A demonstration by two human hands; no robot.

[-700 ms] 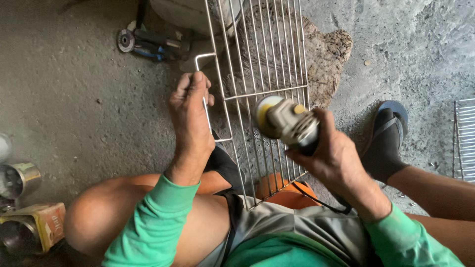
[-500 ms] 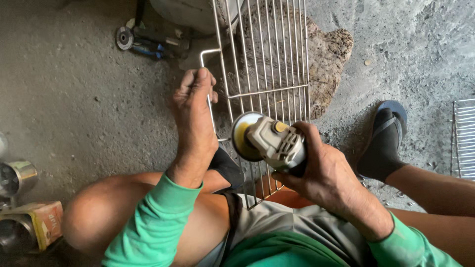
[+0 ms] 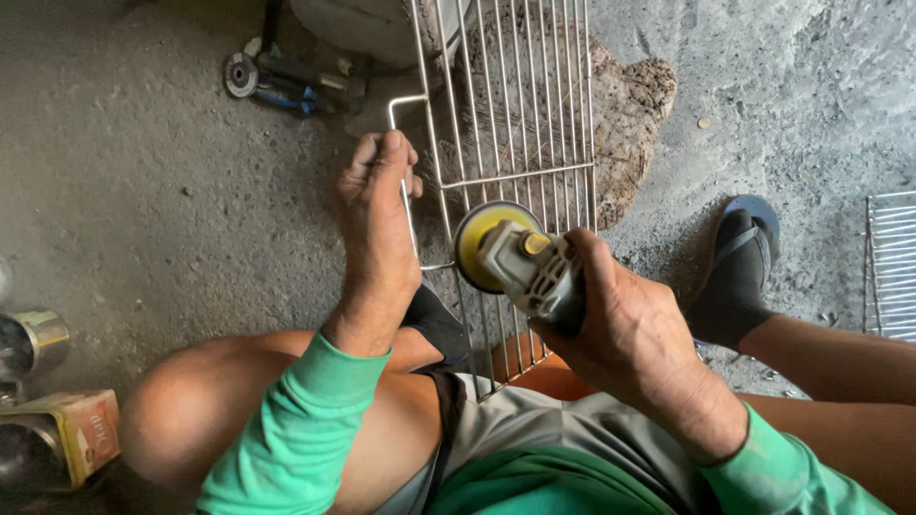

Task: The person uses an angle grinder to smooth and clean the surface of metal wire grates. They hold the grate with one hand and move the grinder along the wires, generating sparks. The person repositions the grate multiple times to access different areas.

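Grinder (image 3: 520, 262) (right hand (image 3: 625, 329)) against rack (image 3: 515, 124)

Free room and obstacles. Open concrete floor (image 3: 172, 191) fills the left and centre-left of the frame, and more lies bare at upper right. Upper centre is blocked by the wire rack (image 3: 515, 105) over a stone (image 3: 634, 105), with a second grinder (image 3: 286, 81) just left of it. At lower left stand cans (image 3: 33, 339) and a box (image 3: 72, 434). At right, a sandalled foot (image 3: 739, 267) and another rack (image 3: 892, 262) narrow the passage. The left hand (image 3: 377, 224) and the right hand (image 3: 625, 329) with its grinder (image 3: 510, 253) fill the centre.
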